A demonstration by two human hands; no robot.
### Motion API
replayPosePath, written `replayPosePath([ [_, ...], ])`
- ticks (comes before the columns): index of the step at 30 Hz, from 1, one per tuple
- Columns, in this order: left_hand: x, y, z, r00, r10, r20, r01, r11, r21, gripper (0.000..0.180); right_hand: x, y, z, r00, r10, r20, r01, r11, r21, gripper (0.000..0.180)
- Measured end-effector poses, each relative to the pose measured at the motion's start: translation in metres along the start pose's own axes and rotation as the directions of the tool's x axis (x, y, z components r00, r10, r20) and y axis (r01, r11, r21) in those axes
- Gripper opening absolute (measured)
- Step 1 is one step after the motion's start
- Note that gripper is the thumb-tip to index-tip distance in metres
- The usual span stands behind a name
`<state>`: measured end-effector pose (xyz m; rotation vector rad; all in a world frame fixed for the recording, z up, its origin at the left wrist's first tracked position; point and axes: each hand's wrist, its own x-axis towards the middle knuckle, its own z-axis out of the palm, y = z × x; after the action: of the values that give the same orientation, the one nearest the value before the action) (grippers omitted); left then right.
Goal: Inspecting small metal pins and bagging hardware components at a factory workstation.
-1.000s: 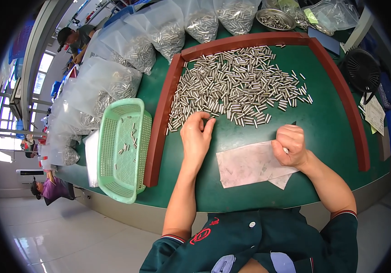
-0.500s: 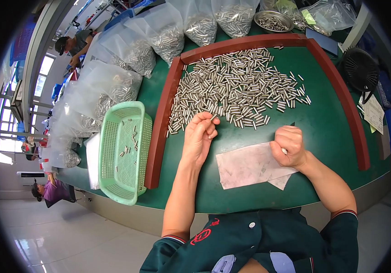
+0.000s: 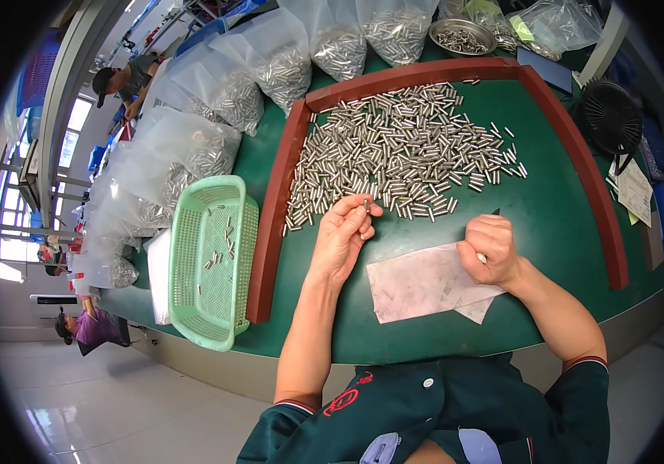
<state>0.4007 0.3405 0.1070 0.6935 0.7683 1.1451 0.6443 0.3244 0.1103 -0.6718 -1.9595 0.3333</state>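
Note:
My left hand (image 3: 343,236) is closed, pinching a small metal pin (image 3: 367,206) between thumb and fingertips, at the near edge of a large heap of similar metal pins (image 3: 401,147). The pin stands roughly upright in the pinch. In a fist, my right hand (image 3: 491,249) grips a slim tool (image 3: 496,211); a dark pointed tip shows above the fist and a pale end near the thumb, while the rest is hidden. That fist rests over the right part of a stained pale cloth or paper sheet (image 3: 413,284) on the green tabletop (image 3: 324,329).
A dark red wooden frame (image 3: 278,209) borders the heap on three sides. Left of it stands a green plastic basket (image 3: 179,298) with several pins inside. Clear bags of pins (image 3: 281,66) line the back and left. A metal bowl (image 3: 463,36) and black fan (image 3: 612,116) stand farther right.
My left hand has shifted slightly to the right, and the pin in its fingertips has turned from slanted to nearly upright. My right hand stays in place.

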Motion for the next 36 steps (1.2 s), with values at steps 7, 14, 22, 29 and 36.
replayPosePath([
  [7,-0.004,0.001,0.003,0.999,-0.047,-0.003,0.047,0.999,-0.018,0.017,-0.001,-0.005,-0.002,1.0,0.014,0.013,-0.014,1.0,0.001,0.026],
  [14,-0.013,-0.025,0.036,0.99,0.075,0.121,-0.134,0.774,0.619,0.01,-0.002,0.005,-0.019,0.995,-0.095,-0.032,0.096,0.995,0.011,0.025],
  [22,-0.012,-0.059,0.066,0.921,0.138,0.365,-0.383,0.145,0.912,0.016,0.005,-0.017,-0.01,0.748,0.661,0.059,-0.222,0.165,0.961,0.043],
  [29,0.002,-0.08,0.072,0.951,0.149,0.272,-0.298,0.196,0.934,0.015,-0.009,0.01,-0.003,0.66,0.743,0.107,-0.288,0.12,0.95,0.046],
  [36,0.009,-0.088,0.074,0.95,0.164,0.267,-0.301,0.242,0.922,0.012,-0.017,0.022,-0.009,0.731,0.652,0.199,-0.374,0.139,0.917,0.042],
])
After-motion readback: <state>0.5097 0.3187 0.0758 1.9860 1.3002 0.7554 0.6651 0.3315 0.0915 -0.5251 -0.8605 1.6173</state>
